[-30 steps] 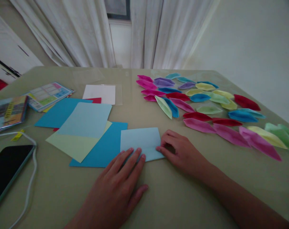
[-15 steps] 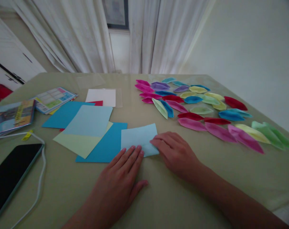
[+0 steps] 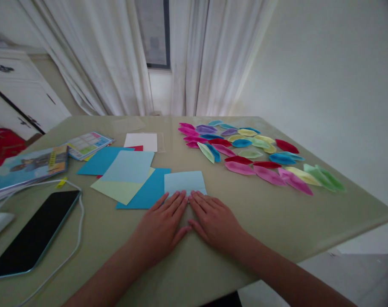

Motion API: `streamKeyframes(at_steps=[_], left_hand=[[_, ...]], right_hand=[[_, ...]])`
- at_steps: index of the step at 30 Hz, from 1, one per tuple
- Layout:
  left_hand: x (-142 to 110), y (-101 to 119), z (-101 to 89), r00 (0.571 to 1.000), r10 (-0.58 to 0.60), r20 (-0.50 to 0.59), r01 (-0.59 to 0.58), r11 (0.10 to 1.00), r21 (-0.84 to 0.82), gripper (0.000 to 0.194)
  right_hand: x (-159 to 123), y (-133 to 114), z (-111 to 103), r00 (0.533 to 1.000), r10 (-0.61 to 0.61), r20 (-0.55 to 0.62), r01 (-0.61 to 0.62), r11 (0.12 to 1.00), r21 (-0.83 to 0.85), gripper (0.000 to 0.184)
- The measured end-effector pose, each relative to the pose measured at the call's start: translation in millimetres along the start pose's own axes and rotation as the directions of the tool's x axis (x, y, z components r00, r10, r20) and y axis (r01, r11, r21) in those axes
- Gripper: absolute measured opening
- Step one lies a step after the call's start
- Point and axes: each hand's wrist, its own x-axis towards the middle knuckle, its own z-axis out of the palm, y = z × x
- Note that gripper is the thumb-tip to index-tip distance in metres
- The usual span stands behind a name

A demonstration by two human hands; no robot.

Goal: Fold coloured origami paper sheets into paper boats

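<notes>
A light blue sheet of paper (image 3: 185, 181) lies on the table in front of me, its near edge covered by my fingers. My left hand (image 3: 163, 221) rests flat on the left part of that edge, fingers stretched out. From the other side, my right hand (image 3: 213, 217) presses down flat on the same edge, its fingertips almost meeting those of the left. Just left of the paper, a darker blue sheet (image 3: 155, 187) sits under a pale green sheet (image 3: 120, 189) and another light blue sheet (image 3: 128, 166).
Several folded paper pieces in many colours, such as a pink one (image 3: 269, 175), spread over the right side of the table (image 3: 245, 213). At left lie a phone (image 3: 37, 230), a white cable (image 3: 80, 226), a booklet (image 3: 27, 168) and a white square sheet (image 3: 141, 141).
My right hand has moved left from the paper's right edge and now lies flat beside the left hand. The camera view has shifted, showing more of the table's near right edge.
</notes>
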Motion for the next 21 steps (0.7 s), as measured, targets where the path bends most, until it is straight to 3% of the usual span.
streamKeyframes(at_steps=[7, 12, 15, 17, 19, 21], left_hand=[[-28.7, -10.6, -6.8, 0.999, 0.001, -0.041, 0.002, 0.998, 0.065, 0.058], [-37.7, -15.3, -23.5, 0.996, -0.015, -0.088, 0.029, 0.986, 0.162, 0.041], [-19.8, -20.3, -38.3, 0.992, -0.036, -0.123, 0.055, 0.987, 0.153, 0.033], [0.1, -24.6, -42.3, 0.983, -0.112, -0.148, 0.129, 0.986, 0.106, 0.035], [19.2, -30.2, -37.0, 0.979, -0.155, -0.131, 0.16, 0.987, 0.03, 0.03], [30.8, -36.1, -23.8, 0.986, -0.123, -0.109, 0.124, 0.992, 0.004, 0.025]], right_hand=[[-20.5, 23.6, -13.7, 0.995, 0.092, 0.033, -0.091, 0.994, -0.055, 0.051], [-10.7, 31.1, -17.7, 0.999, 0.039, 0.021, -0.038, 0.997, -0.069, 0.044], [10.3, 46.0, -21.9, 0.997, -0.063, 0.039, 0.065, 0.996, -0.055, 0.036], [29.3, 59.6, -23.5, 0.991, -0.131, 0.039, 0.132, 0.991, -0.014, 0.031], [49.3, 72.1, -22.5, 0.984, -0.173, 0.036, 0.173, 0.985, 0.017, 0.031], [66.3, 80.8, -18.0, 0.982, -0.187, 0.024, 0.187, 0.982, 0.019, 0.03]])
